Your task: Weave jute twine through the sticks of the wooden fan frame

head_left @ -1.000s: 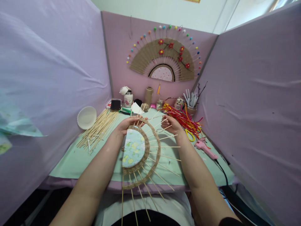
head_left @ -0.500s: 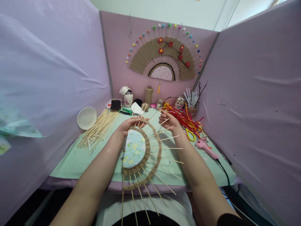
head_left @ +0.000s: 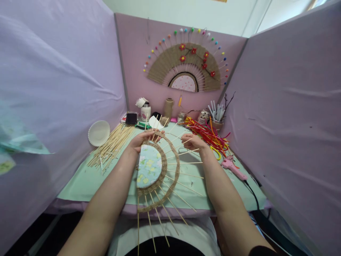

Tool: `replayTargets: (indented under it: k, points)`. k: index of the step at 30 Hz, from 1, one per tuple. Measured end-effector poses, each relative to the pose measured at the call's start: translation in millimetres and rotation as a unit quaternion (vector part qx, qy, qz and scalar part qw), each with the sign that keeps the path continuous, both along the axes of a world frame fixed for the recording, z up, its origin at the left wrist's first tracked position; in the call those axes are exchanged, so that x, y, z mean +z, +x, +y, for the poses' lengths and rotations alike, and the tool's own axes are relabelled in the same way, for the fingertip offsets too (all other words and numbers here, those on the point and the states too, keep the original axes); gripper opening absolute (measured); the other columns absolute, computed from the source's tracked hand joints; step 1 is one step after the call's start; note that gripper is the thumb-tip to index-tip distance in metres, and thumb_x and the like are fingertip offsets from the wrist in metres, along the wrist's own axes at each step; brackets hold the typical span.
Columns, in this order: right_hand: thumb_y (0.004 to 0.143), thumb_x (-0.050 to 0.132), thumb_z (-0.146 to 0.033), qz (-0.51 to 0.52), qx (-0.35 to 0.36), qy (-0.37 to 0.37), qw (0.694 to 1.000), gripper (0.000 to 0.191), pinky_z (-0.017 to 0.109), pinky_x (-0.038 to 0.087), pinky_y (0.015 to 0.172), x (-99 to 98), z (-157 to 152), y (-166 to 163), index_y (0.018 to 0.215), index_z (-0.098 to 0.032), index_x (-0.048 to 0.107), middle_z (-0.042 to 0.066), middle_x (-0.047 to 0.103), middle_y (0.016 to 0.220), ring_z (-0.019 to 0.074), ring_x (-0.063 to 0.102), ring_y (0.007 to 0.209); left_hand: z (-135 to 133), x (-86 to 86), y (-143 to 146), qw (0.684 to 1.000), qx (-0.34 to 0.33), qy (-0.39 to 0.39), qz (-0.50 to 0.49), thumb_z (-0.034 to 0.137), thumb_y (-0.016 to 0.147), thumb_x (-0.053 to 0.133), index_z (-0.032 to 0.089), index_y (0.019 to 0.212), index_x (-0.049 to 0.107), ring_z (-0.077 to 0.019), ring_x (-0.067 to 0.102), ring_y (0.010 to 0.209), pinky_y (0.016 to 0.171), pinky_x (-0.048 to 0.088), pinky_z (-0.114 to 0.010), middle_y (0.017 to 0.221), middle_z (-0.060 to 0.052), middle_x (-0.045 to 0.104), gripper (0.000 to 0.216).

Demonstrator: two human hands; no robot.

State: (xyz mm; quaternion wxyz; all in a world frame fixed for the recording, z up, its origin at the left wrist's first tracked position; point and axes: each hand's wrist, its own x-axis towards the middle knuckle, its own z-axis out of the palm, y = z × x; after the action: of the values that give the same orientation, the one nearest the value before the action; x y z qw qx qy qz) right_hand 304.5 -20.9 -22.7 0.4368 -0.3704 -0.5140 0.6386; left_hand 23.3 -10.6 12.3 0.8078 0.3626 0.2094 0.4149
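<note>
My left hand [head_left: 142, 139] grips the upper end of a half-round woven fan [head_left: 150, 167], whose flat side faces left. Its centre is pale blue fabric with yellow flowers, edged by a braided twine band. Thin bamboo sticks [head_left: 190, 163] radiate from it, and an outer ring of woven twine [head_left: 177, 170] crosses them. To the right of the fan's top, my right hand [head_left: 192, 141] is closed with fingers pinched on a strand of twine [head_left: 173, 135] that runs left toward the ring. Part of the left fingers is hidden behind the fan.
Loose bamboo sticks [head_left: 114, 142] and a white scalloped dish [head_left: 98, 133] lie left. Green-handled pliers [head_left: 143, 126], a jar [head_left: 145, 111] and a twine spool [head_left: 168, 108] stand behind. Red and orange pipe cleaners [head_left: 205, 131] and a corded pink glue gun [head_left: 234, 168] are right. A finished fan [head_left: 170, 58] hangs behind.
My right hand has moved slightly down and right, its fingers curling in more. The fan has shifted a little left and up with my left hand still on it.
</note>
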Motion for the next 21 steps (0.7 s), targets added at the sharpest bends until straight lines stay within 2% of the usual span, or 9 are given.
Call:
replayTargets:
  k: [5, 8, 10, 15, 21]
  points:
    - [0.061, 0.080, -0.030, -0.099, 0.094, 0.017, 0.991, 0.025, 0.019, 0.020, 0.041, -1.1, -5, -5, 0.070, -0.012, 0.064, -0.007, 0.046, 0.046, 0.0039, 0.032, 0.041, -6, -2.3, -11, 0.991, -0.057, 0.099, -0.075, 0.025, 0.068, 0.070, 0.011, 0.102, 0.065, -0.0328, 0.059, 0.118, 0.098, 0.047, -0.042, 0.125, -0.017, 0.064, 0.037]
    - [0.062, 0.080, -0.032, -0.109, 0.116, 0.044, 0.986, 0.028, 0.020, 0.031, 0.046, 0.1, -8, -10, 0.073, -0.011, 0.067, -0.002, 0.057, 0.055, 0.0070, 0.045, 0.047, -12, -3.5, -7, 0.987, -0.068, 0.096, -0.109, 0.041, 0.066, 0.071, 0.016, 0.101, 0.065, -0.0386, 0.050, 0.126, 0.104, 0.039, -0.053, 0.132, -0.016, 0.059, 0.043]
    - [0.062, 0.081, -0.032, -0.117, 0.133, 0.045, 0.983, 0.028, 0.021, 0.034, 0.048, 0.3, -10, -14, 0.074, -0.010, 0.068, -0.001, 0.060, 0.059, 0.0074, 0.048, 0.050, -15, -4.4, -1, 0.986, -0.064, 0.083, -0.127, 0.048, 0.065, 0.069, 0.018, 0.100, 0.064, -0.0406, 0.047, 0.128, 0.104, 0.036, -0.057, 0.134, -0.015, 0.058, 0.045]
    - [0.062, 0.083, -0.031, -0.120, 0.173, 0.025, 0.977, 0.027, 0.020, 0.034, 0.048, -0.4, -11, -21, 0.074, -0.010, 0.070, 0.000, 0.063, 0.065, 0.0055, 0.046, 0.050, -21, -5.6, 5, 0.983, -0.061, 0.076, -0.155, 0.051, 0.070, 0.065, 0.020, 0.101, 0.064, -0.0405, 0.047, 0.129, 0.105, 0.034, -0.057, 0.138, -0.014, 0.055, 0.044]
    - [0.062, 0.084, -0.030, -0.070, 0.159, 0.018, 0.985, 0.026, 0.020, 0.038, 0.051, -1.7, -12, -11, 0.071, -0.011, 0.068, 0.001, 0.064, 0.068, 0.0064, 0.050, 0.053, -20, -4.3, 1, 0.982, -0.065, 0.054, -0.167, 0.047, 0.071, 0.064, 0.019, 0.101, 0.063, -0.0415, 0.049, 0.127, 0.105, 0.032, -0.060, 0.136, -0.014, 0.057, 0.042]
